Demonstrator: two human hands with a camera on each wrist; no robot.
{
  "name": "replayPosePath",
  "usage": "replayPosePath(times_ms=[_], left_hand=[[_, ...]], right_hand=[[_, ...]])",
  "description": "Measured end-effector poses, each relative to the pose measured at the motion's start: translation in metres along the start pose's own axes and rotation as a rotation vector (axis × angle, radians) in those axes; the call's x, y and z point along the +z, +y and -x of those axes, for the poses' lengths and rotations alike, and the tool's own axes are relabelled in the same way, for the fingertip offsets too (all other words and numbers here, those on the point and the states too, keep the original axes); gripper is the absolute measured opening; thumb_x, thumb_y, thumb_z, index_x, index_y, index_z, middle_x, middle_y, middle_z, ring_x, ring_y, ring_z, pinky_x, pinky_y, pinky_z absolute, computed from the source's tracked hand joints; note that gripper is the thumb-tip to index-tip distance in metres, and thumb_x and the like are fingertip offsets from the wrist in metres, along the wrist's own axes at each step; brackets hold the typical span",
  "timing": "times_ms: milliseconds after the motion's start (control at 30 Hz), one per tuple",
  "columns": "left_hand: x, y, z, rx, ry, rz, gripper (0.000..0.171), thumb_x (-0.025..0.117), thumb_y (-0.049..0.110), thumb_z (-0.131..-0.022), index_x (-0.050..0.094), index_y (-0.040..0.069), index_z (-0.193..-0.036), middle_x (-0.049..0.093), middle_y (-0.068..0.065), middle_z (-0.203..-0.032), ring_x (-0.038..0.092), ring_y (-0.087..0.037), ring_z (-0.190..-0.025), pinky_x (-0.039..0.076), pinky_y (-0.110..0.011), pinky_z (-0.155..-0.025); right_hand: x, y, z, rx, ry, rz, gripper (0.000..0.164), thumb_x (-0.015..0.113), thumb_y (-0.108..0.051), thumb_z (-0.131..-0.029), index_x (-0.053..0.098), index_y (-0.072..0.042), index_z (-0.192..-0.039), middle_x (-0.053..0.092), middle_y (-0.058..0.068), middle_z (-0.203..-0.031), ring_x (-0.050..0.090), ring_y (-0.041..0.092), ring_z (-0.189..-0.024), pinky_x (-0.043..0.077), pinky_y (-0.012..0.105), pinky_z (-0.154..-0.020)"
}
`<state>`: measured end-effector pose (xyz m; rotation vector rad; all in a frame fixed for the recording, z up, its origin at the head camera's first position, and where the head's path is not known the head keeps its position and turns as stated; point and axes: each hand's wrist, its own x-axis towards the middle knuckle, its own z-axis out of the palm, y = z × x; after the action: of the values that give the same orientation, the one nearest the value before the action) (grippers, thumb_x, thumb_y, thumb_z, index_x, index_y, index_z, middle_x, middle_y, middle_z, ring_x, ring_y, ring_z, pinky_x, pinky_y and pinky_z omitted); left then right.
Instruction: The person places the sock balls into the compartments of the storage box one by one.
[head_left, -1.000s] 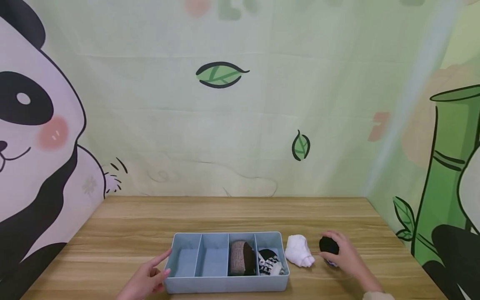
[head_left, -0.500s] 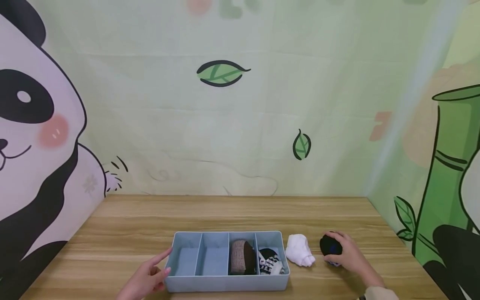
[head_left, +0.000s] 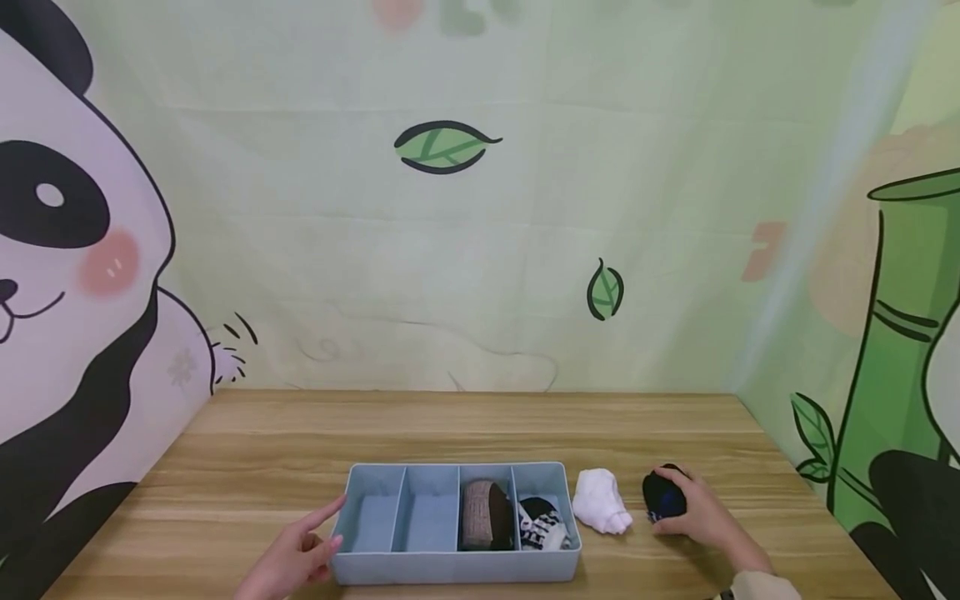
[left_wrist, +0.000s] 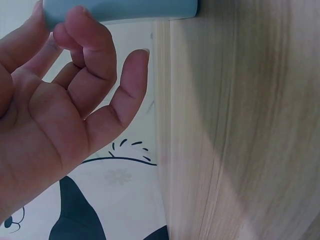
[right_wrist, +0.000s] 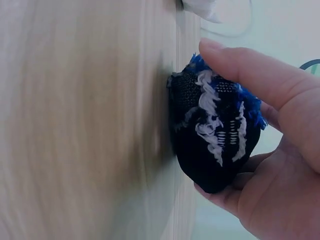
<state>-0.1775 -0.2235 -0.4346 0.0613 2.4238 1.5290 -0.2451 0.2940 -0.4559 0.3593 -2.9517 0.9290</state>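
In the head view my right hand (head_left: 701,512) grips a balled-up black sock (head_left: 663,493) at the table's right. The right wrist view shows loose white and blue threads on the black sock (right_wrist: 215,130), with thumb and fingers round it, close to the tabletop. At the left end of a blue divided box (head_left: 450,569), my left hand (head_left: 292,552) touches the wall with index finger and thumb; its other fingers bend loosely. A folded brown-and-black sock (head_left: 477,515) sits in the third compartment, a black-and-white patterned sock (head_left: 542,529) in the rightmost.
Between the box and my right hand lies a crumpled white sock (head_left: 600,500) on the wooden table (head_left: 465,425). The two left compartments hold nothing. Behind the table hangs a green printed cloth (head_left: 337,250) with a panda and bamboo.
My right hand has turned the black sock slightly and shifted it a little right, so blue now shows on it. The left hand and the box stay in place.
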Motion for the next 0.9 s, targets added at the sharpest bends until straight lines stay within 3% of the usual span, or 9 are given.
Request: replayPosePath(times_ms=[267, 467, 700, 900], left_hand=[[-0.0004, -0.0006, 0.0013, 0.013, -0.012, 0.025, 0.059, 0.053, 0.014, -0.091, 0.021, -0.004, -0.137, 0.042, -0.005, -0.062, 0.045, -0.019, -0.057, 0.042, -0.033, -0.059], [0.0, -0.0013, -0.0003, 0.001, 0.002, 0.016, 0.059, 0.053, 0.014, -0.09, 0.022, -0.003, -0.137, 0.042, -0.005, -0.062, 0.045, -0.019, -0.058, 0.043, -0.033, -0.059], [0.0004, -0.0018, -0.0007, -0.034, 0.027, 0.001, 0.059, 0.056, 0.015, -0.089, 0.026, -0.001, -0.137, 0.042, -0.006, -0.062, 0.045, -0.019, -0.057, 0.041, -0.032, -0.058], [-0.001, -0.0029, -0.002, -0.041, 0.003, 0.011, 0.06, 0.056, 0.018, -0.089, 0.026, 0.003, -0.139, 0.043, -0.005, -0.063, 0.045, -0.019, -0.058, 0.041, -0.03, -0.059]], right_hand=[[0.0007, -0.0037, -0.0002, 0.008, 0.003, 0.034, 0.081, 0.084, -0.026, -0.057, 0.046, 0.004, -0.123, 0.043, 0.031, -0.111, 0.047, 0.043, -0.093, 0.038, 0.055, -0.073], [0.002, -0.0035, 0.0007, 0.015, -0.021, 0.057, 0.086, 0.084, -0.031, -0.055, 0.045, 0.003, -0.124, 0.043, 0.028, -0.115, 0.043, 0.045, -0.097, 0.035, 0.058, -0.075], [0.0006, -0.0057, 0.002, 0.015, -0.019, 0.028, 0.085, 0.086, -0.028, -0.054, 0.046, 0.003, -0.122, 0.04, 0.032, -0.116, 0.045, 0.045, -0.097, 0.039, 0.057, -0.074], [0.0013, -0.0035, 0.0017, 0.047, 0.008, 0.009, 0.084, 0.086, -0.028, -0.052, 0.047, 0.002, -0.12, 0.037, 0.036, -0.113, 0.044, 0.045, -0.096, 0.04, 0.057, -0.072]])
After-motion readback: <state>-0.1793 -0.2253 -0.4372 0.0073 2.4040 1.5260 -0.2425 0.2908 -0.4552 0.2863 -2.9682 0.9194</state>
